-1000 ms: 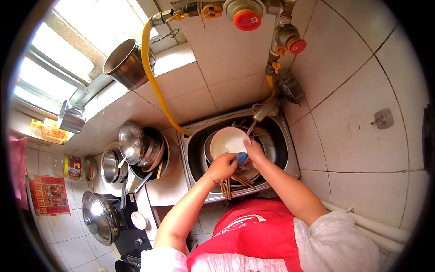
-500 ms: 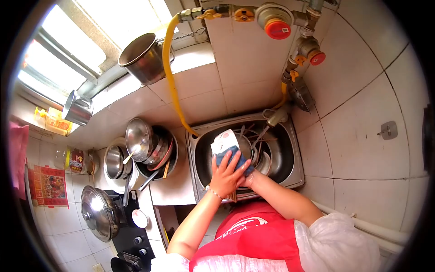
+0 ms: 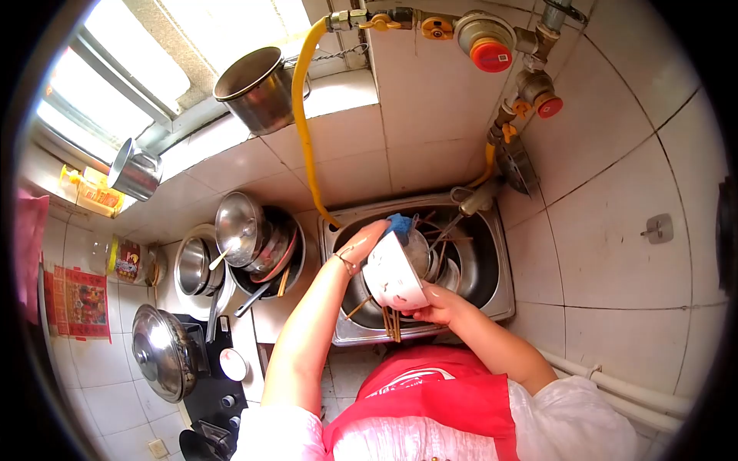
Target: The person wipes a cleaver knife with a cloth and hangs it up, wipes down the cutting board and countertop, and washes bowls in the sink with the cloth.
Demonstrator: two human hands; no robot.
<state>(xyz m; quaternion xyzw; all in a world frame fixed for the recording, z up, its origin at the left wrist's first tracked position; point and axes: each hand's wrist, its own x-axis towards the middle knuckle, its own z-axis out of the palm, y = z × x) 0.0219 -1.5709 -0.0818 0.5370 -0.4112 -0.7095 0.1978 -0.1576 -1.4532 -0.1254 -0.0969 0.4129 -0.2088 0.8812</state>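
Observation:
A white bowl (image 3: 392, 275) with a small pattern is held tilted over the sink (image 3: 490, 290), its outer side facing me. My right hand (image 3: 441, 306) grips its lower right edge, fingers partly hidden behind it. At the upper left rim my left hand (image 3: 367, 243) presses a blue cloth (image 3: 400, 225) against the bowl; the fingertips are hidden. Below the bowl, several chopsticks (image 3: 390, 324) jut over the front edge of the sink. More dishes (image 3: 448, 273) lie in the sink behind the bowl, under the faucet (image 3: 478, 201).
To the left stand a pot (image 3: 300, 250) stacked with metal bowls and a lidded wok (image 3: 157, 353) on the stove. A large metal pot (image 3: 257, 92) and a metal mug (image 3: 135, 170) sit on the windowsill. A yellow hose (image 3: 303, 123) hangs down beside the sink.
The bowl has turned so that its outside shows broadly. My left hand and the cloth have moved up to its far rim, while my right hand has shifted right and down along its edge.

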